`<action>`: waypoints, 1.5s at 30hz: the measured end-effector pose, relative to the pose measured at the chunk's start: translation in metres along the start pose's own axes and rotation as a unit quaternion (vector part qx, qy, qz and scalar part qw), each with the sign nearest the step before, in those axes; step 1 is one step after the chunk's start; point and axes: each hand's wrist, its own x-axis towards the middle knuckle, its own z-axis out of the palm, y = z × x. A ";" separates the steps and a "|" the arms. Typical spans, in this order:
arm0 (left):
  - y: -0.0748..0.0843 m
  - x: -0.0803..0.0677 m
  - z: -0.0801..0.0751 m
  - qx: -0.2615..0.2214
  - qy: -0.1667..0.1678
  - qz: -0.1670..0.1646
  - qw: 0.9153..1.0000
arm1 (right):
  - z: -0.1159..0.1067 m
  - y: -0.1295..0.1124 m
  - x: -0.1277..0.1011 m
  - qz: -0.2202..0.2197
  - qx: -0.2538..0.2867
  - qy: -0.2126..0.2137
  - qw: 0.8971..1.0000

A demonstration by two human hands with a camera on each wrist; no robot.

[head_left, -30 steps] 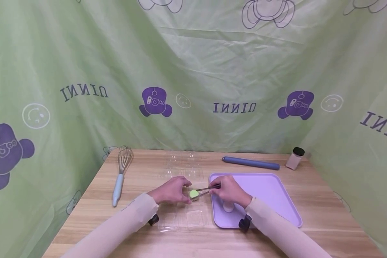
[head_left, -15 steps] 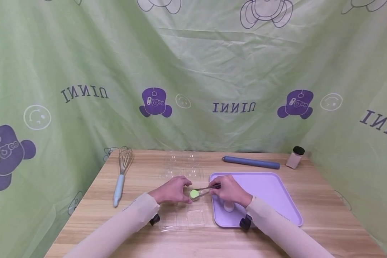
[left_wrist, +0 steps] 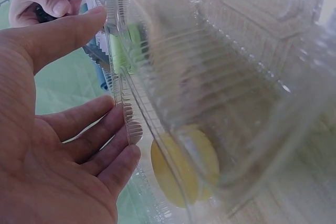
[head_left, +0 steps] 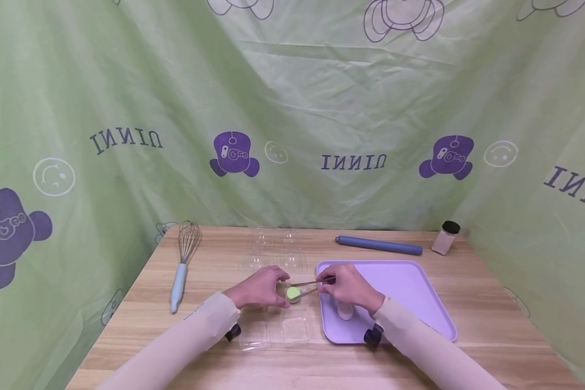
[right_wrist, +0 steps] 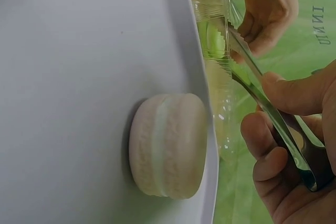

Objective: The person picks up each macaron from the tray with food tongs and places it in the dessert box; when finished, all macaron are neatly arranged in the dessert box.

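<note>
Green cloth printed with purple cartoon figures hangs behind and to both sides of a wooden bench [head_left: 214, 357]. Near the middle of the bench lies a clear plastic clamshell box [head_left: 278, 325], its lid folded back toward the far edge and its moulded tray toward the near edge. A green macaron [head_left: 292, 293] sits in the box between the two hands. The right hand [head_left: 347, 287] pinches a pair of metal tongs [head_left: 312, 287], fingers and thumb curled round the handle end, and the tong tips close on either side of the green macaron. The left hand [head_left: 260, 288] rests at the left side of the box with its fingers straight and relaxed, the thumb tip touching the ridged plastic wall; it grips nothing. In the left wrist view a yellow macaron [left_wrist: 184, 163] shows through the clear plastic, in a compartment nearer that camera than the green one.

Just right of the box lies a lilac tray [head_left: 409, 292], reaching toward the right edge of the bench. A pale cream macaron [head_left: 345, 312] stands on the tray close to its left rim, beneath the right wrist. A whisk [head_left: 182, 265] with a light blue handle lies near the left edge. A grey-blue rolling pin [head_left: 379, 245] lies along the far edge, and a small jar with a black cap [head_left: 446, 238] stands in the far right corner.
</note>
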 end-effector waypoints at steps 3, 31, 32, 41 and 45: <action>0.000 0.000 0.000 0.002 0.002 0.000 1.000 | -0.001 0.000 0.000 -0.002 0.001 0.001 1.000; 0.005 -0.029 -0.036 -0.052 0.113 -0.017 0.992 | -0.040 0.005 -0.014 0.082 0.029 0.062 0.994; 0.006 -0.033 -0.036 -0.052 0.116 -0.015 0.992 | -0.042 0.007 -0.017 0.088 0.031 0.065 0.994; 0.007 -0.071 -0.033 -0.053 0.136 -0.018 0.989 | -0.055 0.020 -0.038 0.152 0.036 0.081 0.984; 0.008 -0.089 -0.028 -0.053 0.134 -0.025 0.989 | -0.060 0.025 -0.046 0.168 0.031 0.089 0.981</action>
